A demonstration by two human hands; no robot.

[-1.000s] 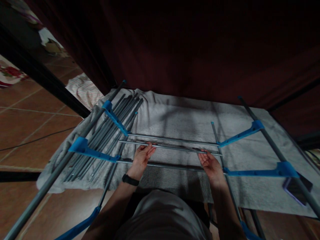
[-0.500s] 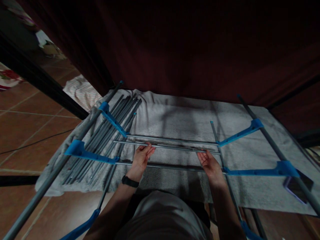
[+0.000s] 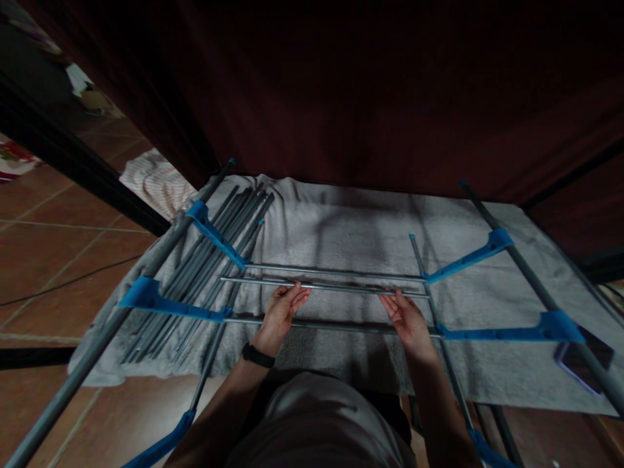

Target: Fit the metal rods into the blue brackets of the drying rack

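Note:
A thin grey metal rod [image 3: 344,288] lies crosswise in both my hands, inside a frame of grey tubes. My left hand [image 3: 279,313] pinches it left of the middle, and my right hand [image 3: 405,318] pinches it nearer its right end. The rod sits between two fixed crossbars, the far crossbar [image 3: 336,271] and the near crossbar [image 3: 348,327]. Blue plastic brackets, such as the left bracket [image 3: 180,307] and the right bracket [image 3: 511,333], join the inner tubes to the thick outer tubes. The rod's right end is close to the right inner tube; I cannot tell whether they touch.
A grey blanket [image 3: 351,227] covers the surface under the frame. Several loose tubes [image 3: 205,276] lie bundled at the left. At the right edge a phone [image 3: 587,361] lies partly behind the outer tube. Dark red curtains [image 3: 341,110] hang behind, and tiled floor [image 3: 63,260] shows at left.
My left hand has slid slightly right along the rod, and my right hand has shifted slightly left. The rod itself stays at nearly the same place.

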